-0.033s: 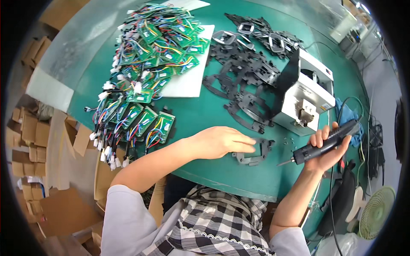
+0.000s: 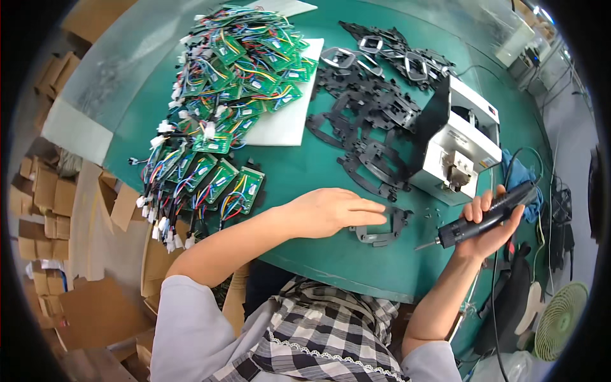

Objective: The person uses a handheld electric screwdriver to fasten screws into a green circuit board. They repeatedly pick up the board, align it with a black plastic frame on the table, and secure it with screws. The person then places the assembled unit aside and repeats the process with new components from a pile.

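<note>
My right hand (image 2: 487,226) is wrapped round a black electric screwdriver (image 2: 478,223), its thin bit pointing left and a cable trailing from its back end. The bit hangs near a small black plastic bracket (image 2: 380,237) on the green table. My left hand (image 2: 331,213) holds nothing; its fingers stretch out over the bracket's upper left side. Whether they touch it I cannot tell. Several tiny screws (image 2: 438,217) lie between the bracket and a white-and-black screw feeder (image 2: 455,159).
Green circuit boards (image 2: 245,188) with coloured wires and white plugs are heaped at the left, partly on a white foam sheet (image 2: 289,121). Black plastic brackets (image 2: 375,108) pile up at the far middle. Cardboard boxes (image 2: 54,197) stand left, a fan (image 2: 560,321) at lower right.
</note>
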A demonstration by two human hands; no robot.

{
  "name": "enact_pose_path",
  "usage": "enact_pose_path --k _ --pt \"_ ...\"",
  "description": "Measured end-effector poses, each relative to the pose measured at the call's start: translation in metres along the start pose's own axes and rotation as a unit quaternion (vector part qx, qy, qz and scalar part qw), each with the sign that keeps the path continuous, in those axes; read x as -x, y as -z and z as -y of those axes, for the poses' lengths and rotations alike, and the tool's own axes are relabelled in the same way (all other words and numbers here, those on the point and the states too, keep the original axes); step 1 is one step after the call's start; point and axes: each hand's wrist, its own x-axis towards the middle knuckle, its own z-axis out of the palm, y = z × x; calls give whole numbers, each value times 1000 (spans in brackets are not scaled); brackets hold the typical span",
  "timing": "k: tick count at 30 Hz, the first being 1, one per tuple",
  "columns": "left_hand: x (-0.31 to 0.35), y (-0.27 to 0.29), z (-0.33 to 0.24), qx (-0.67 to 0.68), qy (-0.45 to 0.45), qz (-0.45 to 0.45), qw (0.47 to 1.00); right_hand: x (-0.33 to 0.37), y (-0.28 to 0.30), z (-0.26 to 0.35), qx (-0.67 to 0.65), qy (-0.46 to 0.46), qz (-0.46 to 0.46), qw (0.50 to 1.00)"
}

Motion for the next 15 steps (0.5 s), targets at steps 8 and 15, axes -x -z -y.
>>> enact_pose_path --k 8,15 --pt "-10 -14 -34 -97 124 50 986 0 -3 -5 22 16 29 999" --pt "-15 54 -17 -174 121 -9 977 0 -2 1 29 39 16 999"
